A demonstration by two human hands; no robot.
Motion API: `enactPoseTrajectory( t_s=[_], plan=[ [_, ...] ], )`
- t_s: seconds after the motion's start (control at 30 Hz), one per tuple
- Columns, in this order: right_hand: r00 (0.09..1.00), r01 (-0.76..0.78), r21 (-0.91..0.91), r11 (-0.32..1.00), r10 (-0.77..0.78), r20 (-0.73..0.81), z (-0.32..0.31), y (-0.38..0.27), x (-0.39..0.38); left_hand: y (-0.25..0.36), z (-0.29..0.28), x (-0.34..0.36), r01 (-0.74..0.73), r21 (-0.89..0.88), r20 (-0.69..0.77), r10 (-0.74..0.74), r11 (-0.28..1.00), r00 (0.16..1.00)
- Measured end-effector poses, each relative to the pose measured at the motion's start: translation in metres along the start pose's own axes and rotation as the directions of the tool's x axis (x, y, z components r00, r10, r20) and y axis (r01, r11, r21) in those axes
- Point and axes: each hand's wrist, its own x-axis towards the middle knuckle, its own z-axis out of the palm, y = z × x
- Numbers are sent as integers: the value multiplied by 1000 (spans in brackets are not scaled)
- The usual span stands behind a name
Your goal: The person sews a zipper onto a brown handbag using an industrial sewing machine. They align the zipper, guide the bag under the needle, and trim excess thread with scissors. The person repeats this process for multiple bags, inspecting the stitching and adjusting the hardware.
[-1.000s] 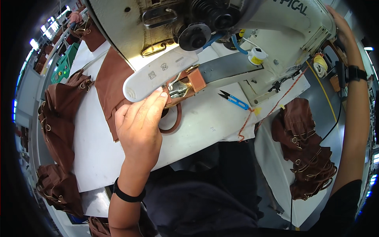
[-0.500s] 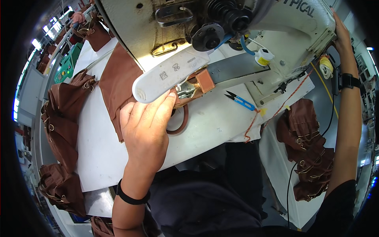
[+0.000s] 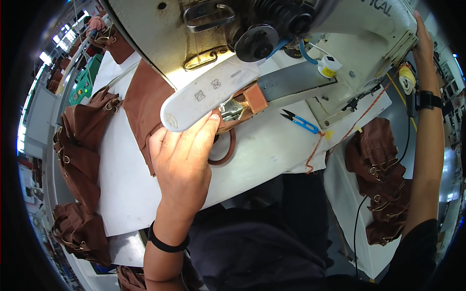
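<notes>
My left hand (image 3: pixel 183 157) grips the edge of a brown bag (image 3: pixel 142 104) at the sewing machine (image 3: pixel 160 34), its fingertips pressed together close to the metal presser foot (image 3: pixel 232 109). The bag's opening, edged by a zip, is fitted round the machine's narrow arm (image 3: pixel 296 81). Beside the foot sits a tan square tab (image 3: pixel 256 98), and a round brown handle (image 3: pixel 229 149) hangs below. A white lamp-like cover (image 3: pixel 206 94) hides part of the bag and some fingertips. Far right, my right hand (image 3: pixel 424 42) rests against the machine's end, its fingers partly hidden behind the housing.
Blue thread snips (image 3: pixel 303 123) lie on the white table (image 3: pixel 252 172), tied to an orange cord (image 3: pixel 359 112). Brown bags (image 3: pixel 80 145) are heaped along the left edge, and more bags (image 3: pixel 381 179) lie to the right. A small white bottle (image 3: pixel 329 66) stands by the machine arm.
The whole view has shifted slightly. My left hand keeps its grip on the bag beside the presser foot, and my right hand stays at the machine's end.
</notes>
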Motion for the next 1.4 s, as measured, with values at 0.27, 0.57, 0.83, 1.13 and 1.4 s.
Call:
enactPoseTrajectory(
  t_s=[0.27, 0.57, 0.83, 1.13, 1.4],
  plan=[
    [999, 32, -128, 991, -32, 2, 25, -43, -19, -2, 10, -6, 58, -106, -11, -59, 993, 998],
    [976, 181, 6, 984, -178, -127, 42, -20, -55, 0, 28, -24, 169, -176, -59, -182, 970, 982],
    [831, 358, -556, 750, -528, -177, -20, -20, -37, -2, 37, -16, 56, -172, -140, -81, 984, 987],
    [585, -694, 199, 692, 381, 717, 144, -80, -422, -2, 30, -19, 73, -174, -102, -91, 982, 991],
    [819, -103, -149, 984, 168, 548, 210, -102, -394, -6, 25, -21, 126, -189, -81, -143, 974, 986]
  ],
)
